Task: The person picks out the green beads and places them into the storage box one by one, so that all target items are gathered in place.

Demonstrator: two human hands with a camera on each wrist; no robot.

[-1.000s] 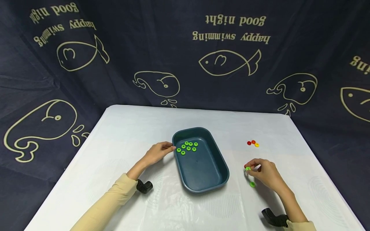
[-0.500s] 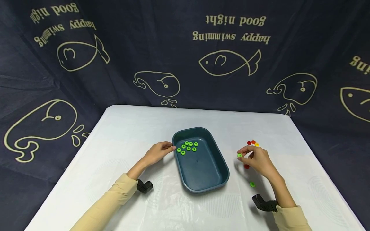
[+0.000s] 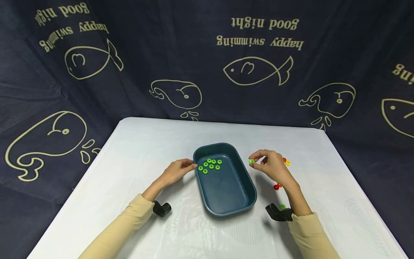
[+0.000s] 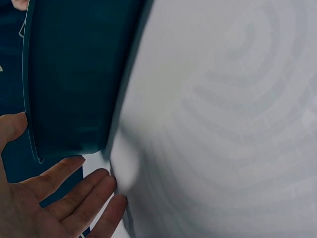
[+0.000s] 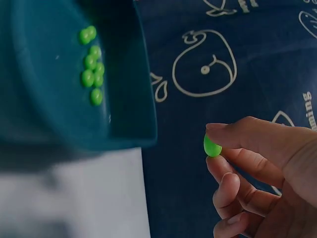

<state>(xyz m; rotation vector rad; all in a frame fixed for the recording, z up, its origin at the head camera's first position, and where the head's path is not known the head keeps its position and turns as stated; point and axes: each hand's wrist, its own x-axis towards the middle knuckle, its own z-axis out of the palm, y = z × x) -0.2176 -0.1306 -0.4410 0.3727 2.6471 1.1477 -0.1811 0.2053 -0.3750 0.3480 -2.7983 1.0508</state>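
Note:
My right hand (image 3: 273, 167) pinches a small green ring-shaped bead (image 5: 212, 147) between thumb and fingertips, just right of a dark blue plastic bin (image 3: 223, 196). Several matching green beads (image 3: 211, 166) lie on the bin's floor toward its far left end. At the bin's left side, my left hand (image 3: 174, 172) has its thumb at the rim. In the left wrist view, its fingers (image 4: 81, 201) extend fairly straight along the outside of the bin's end.
On the white table (image 3: 155, 140), an orange-red bead and a yellow bead (image 3: 288, 163) show behind the right hand. Red beads (image 3: 276, 187) lie nearer, and one green bead (image 3: 283, 207) is partly hidden by the right wrist's black camera (image 3: 279, 213). A dark fish-print cloth (image 3: 207, 64) hangs behind.
My right hand has carried the pinched green bead up and left from the red beads toward the bin's right rim. The left hand and the bin stay in place.

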